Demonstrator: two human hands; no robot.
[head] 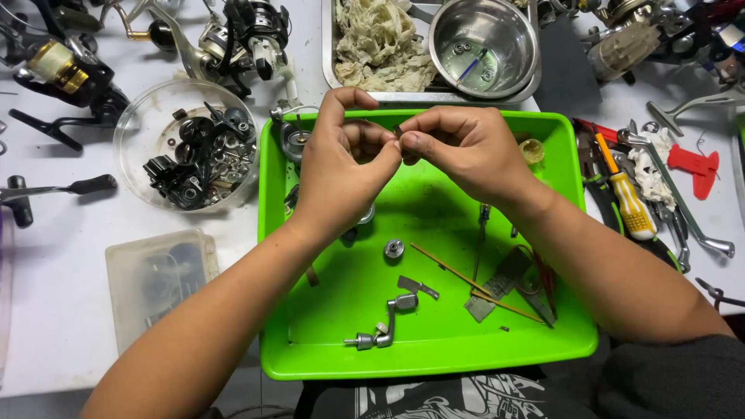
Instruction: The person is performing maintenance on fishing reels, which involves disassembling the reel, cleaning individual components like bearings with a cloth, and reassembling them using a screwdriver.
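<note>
Pinched between the fingertips of the left hand and the right hand, a tiny dark part is held above the green tray; its shape cannot be made out. A white table cluttered with fishing reels is seen beneath. A metal crank handle, thin sticks and small parts are held in the tray. Dark reel components are kept in a clear round bowl, and a steel bowl sits beside rags behind.

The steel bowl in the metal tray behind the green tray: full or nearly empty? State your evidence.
Nearly empty: the steel bowl shows bare shiny bottom, holding only a few small parts.
</note>
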